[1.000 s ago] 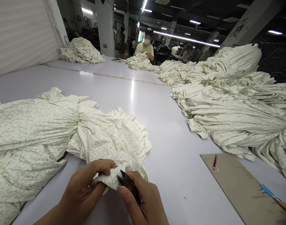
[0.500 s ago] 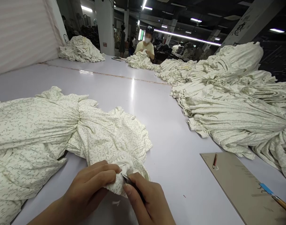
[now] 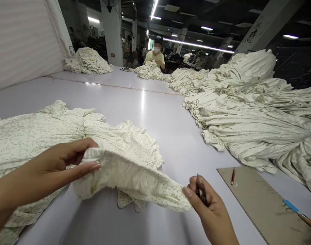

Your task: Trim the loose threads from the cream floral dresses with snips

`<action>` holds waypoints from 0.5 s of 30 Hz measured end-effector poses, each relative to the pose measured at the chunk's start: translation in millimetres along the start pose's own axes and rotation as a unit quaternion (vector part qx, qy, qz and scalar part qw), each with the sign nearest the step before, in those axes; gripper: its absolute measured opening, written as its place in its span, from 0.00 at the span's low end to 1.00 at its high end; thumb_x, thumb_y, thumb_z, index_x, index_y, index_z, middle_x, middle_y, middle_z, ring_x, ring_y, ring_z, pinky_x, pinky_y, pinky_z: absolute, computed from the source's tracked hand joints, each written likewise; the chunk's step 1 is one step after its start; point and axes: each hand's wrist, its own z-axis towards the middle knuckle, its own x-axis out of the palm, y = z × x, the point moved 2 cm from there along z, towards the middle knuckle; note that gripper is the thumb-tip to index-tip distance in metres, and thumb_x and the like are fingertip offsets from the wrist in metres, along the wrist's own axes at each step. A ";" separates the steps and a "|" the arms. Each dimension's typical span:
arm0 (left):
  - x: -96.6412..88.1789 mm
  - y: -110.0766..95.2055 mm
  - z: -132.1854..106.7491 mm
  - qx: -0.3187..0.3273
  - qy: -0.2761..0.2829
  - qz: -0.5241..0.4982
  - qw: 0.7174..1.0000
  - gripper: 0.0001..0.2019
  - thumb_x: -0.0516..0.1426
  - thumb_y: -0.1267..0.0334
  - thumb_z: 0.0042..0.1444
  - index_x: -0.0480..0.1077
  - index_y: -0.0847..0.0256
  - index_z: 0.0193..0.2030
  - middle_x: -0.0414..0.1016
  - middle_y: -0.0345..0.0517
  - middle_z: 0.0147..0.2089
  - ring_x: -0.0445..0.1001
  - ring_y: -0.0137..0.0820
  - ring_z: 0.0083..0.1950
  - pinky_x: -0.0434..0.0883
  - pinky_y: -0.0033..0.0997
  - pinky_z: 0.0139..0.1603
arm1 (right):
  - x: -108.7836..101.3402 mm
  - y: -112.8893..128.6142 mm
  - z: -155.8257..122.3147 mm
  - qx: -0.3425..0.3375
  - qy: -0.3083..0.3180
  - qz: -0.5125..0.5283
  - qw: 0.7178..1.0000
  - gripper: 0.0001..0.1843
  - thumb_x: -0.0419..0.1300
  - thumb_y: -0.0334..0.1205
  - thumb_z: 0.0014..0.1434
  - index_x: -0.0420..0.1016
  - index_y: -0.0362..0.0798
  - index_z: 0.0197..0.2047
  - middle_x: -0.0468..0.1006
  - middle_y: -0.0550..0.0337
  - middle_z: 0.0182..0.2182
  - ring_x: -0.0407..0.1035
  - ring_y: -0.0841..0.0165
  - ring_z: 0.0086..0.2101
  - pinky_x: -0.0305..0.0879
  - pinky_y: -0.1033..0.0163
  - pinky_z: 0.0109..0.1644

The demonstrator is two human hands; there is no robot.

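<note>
A white garment [image 3: 125, 141] with a small green print lies gathered on the table in front of me. Its elastic, ruffled edge [image 3: 142, 183] is stretched between my hands, above the tabletop. My left hand [image 3: 76, 160] pinches the left end of this edge between thumb and fingers. At the other end, my right hand [image 3: 206, 204] grips the fabric with thumb and forefinger. Dark thread snips [image 3: 201, 192] sit in the same right hand, blades pointing up. The right hand's lower fingers are partly hidden.
Heaped garments [image 3: 247, 112] of the same print line the right side, with another pile [image 3: 87, 61] far left. A grey-brown board [image 3: 257, 200] bears a short red pencil [image 3: 232, 177] and a blue-tipped tool [image 3: 293, 207]. Across the table [image 3: 168, 126], a person [image 3: 155, 58] handles similar fabric.
My hands have moved apart, the left to the left and up, the right to the right. The garment's edge is now lifted and stretched between them; the snips have left the fabric.
</note>
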 end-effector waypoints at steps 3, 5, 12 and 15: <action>63.1 -13.3 -9.7 0.022 0.109 -0.092 0.989 0.24 0.68 0.63 0.44 0.73 0.55 0.50 0.79 0.42 0.40 0.75 0.35 0.38 0.72 0.22 0.35 | 2.6 22.0 -14.2 -0.023 -0.001 0.104 0.994 0.19 0.61 0.56 0.59 0.59 0.54 0.29 0.54 0.68 0.22 0.53 0.70 0.21 0.55 0.67 0.22; 112.1 -11.2 -13.5 0.030 0.231 -0.084 0.969 0.26 0.71 0.64 0.39 0.76 0.54 0.49 0.76 0.47 0.49 0.72 0.42 0.48 0.69 0.32 0.51 | 8.0 29.8 -21.4 -0.035 0.006 0.131 0.991 0.18 0.60 0.56 0.59 0.58 0.55 0.30 0.57 0.67 0.21 0.56 0.69 0.20 0.58 0.66 0.22; 143.1 29.3 -8.1 -0.322 0.121 -0.335 0.877 0.14 0.62 0.51 0.54 0.75 0.61 0.36 0.80 0.45 0.29 0.78 0.39 0.33 0.73 0.34 0.36 | 14.4 6.3 -18.1 -0.012 -0.033 0.026 0.999 0.08 0.57 0.47 0.64 0.68 0.53 0.36 0.72 0.59 0.37 0.67 0.68 0.35 0.65 0.67 0.38; 130.0 29.7 -9.7 -0.365 0.067 -0.408 0.834 0.16 0.69 0.54 0.45 0.74 0.62 0.35 0.80 0.45 0.29 0.78 0.39 0.31 0.73 0.34 0.34 | 22.1 1.0 -21.7 -0.006 0.018 0.037 0.999 0.11 0.58 0.48 0.62 0.66 0.52 0.34 0.65 0.65 0.29 0.60 0.71 0.28 0.57 0.69 0.29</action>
